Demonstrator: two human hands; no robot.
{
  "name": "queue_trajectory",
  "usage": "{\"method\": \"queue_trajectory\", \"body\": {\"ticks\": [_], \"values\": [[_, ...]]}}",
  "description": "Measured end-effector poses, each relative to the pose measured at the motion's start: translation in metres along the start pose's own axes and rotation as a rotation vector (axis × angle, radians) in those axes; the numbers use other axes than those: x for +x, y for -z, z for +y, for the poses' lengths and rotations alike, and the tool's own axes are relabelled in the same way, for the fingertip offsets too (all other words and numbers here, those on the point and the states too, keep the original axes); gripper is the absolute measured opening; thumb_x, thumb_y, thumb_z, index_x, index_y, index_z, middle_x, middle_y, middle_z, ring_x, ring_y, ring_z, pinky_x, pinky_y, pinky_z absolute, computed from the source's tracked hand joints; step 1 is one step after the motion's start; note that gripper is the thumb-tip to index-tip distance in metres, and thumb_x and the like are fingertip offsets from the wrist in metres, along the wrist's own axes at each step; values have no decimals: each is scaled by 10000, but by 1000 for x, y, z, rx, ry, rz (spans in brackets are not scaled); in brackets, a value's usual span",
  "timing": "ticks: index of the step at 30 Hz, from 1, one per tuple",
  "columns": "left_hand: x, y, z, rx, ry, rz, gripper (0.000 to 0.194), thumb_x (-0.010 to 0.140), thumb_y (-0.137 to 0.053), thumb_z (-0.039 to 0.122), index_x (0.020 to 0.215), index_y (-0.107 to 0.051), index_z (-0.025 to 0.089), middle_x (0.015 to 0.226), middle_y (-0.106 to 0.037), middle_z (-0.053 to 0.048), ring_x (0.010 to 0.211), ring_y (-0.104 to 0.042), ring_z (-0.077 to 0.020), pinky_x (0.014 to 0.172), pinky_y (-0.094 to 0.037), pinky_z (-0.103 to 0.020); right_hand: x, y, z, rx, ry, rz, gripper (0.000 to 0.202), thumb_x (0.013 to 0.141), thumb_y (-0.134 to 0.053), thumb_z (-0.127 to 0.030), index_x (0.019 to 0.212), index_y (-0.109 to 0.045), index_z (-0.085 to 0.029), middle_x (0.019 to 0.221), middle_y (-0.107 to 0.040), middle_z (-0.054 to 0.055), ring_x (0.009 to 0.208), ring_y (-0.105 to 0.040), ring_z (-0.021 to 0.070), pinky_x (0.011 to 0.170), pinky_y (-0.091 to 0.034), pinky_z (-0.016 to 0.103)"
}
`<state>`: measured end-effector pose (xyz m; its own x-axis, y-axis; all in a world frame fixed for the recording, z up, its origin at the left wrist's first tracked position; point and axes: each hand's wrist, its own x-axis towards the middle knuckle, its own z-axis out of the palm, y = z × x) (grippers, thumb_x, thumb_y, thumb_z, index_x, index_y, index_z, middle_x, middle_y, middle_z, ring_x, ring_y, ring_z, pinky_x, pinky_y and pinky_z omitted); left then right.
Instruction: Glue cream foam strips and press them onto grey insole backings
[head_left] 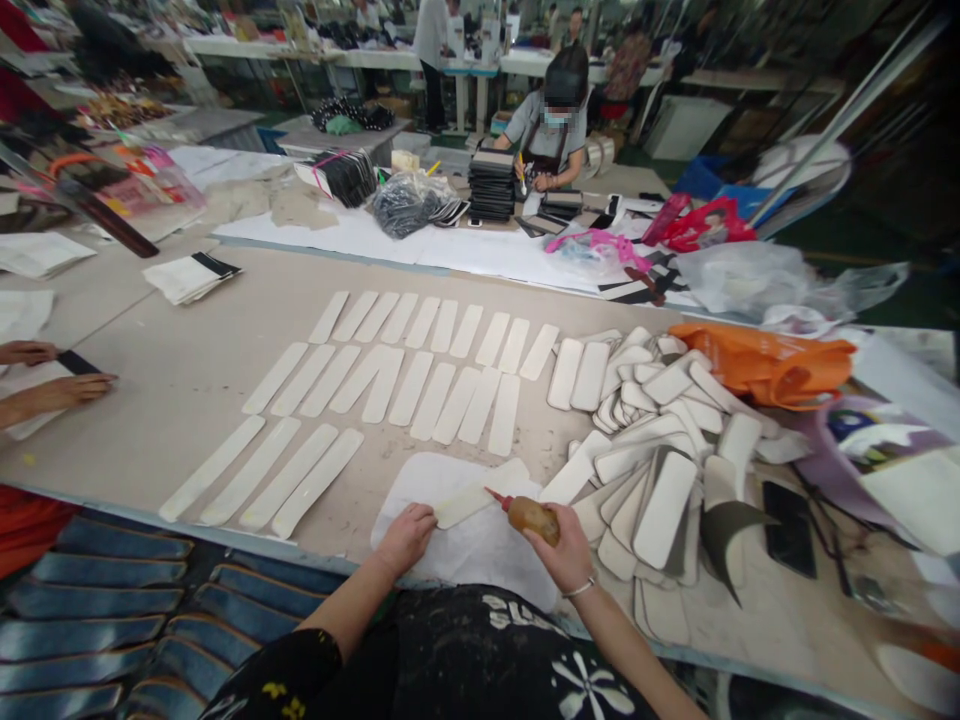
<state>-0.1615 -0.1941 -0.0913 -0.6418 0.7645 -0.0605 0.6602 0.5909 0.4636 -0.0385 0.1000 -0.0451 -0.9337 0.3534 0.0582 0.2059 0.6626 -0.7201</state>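
Observation:
My right hand [559,545] is wrapped round an amber glue bottle [534,519]; its red nozzle points left, at the upper part of a pale strip [480,497]. The strip lies slanted on a white sheet [424,478]. At the strip's lower left end, my left hand [409,537] has its fingers together, pressed on that end. Beyond the sheet, several pale strips [381,388] lie in three rows on the table [217,385]. A heap of rounded pale pieces [664,500] spreads to the right of my right hand.
Right of the heap are a dark phone [789,528], an orange bag [765,365] and a purple basin [825,460]. Another person's hands [64,390] hold white pieces at the left edge. Across the table, a masked person sits behind a black stack [491,187].

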Motion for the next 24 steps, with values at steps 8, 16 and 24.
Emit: {"method": "queue_trajectory", "body": {"ticks": [8, 16, 24], "values": [[0, 4, 3, 17, 26, -34, 208, 857, -425, 143, 828, -630, 166, 911, -570, -74, 891, -487, -184, 828, -427, -308, -6, -24, -11, 27, 58, -36, 395, 689, -619, -376, 1018, -537, -174, 923, -588, 80, 876, -548, 224, 790, -480, 395], [0, 6, 2, 21, 25, -49, 190, 851, -424, 138, 799, -605, 163, 887, -560, -67, 875, -487, -178, 817, -424, -298, 16, 17, 34, -117, -153, 148, 543, 665, -588, -510, 1020, -538, -102, 930, -590, 125, 881, -545, 273, 807, -454, 451], [-26, 19, -10, 113, 162, 32, 221, 884, -467, 350, 977, -551, 168, 1016, -543, -61, 845, -518, -152, 762, -450, -334, -1, 17, 28, 16, -465, 45, 594, 552, -649, -578, 1004, -529, -211, 953, -601, 122, 904, -584, 359, 835, -457, 535]]}}
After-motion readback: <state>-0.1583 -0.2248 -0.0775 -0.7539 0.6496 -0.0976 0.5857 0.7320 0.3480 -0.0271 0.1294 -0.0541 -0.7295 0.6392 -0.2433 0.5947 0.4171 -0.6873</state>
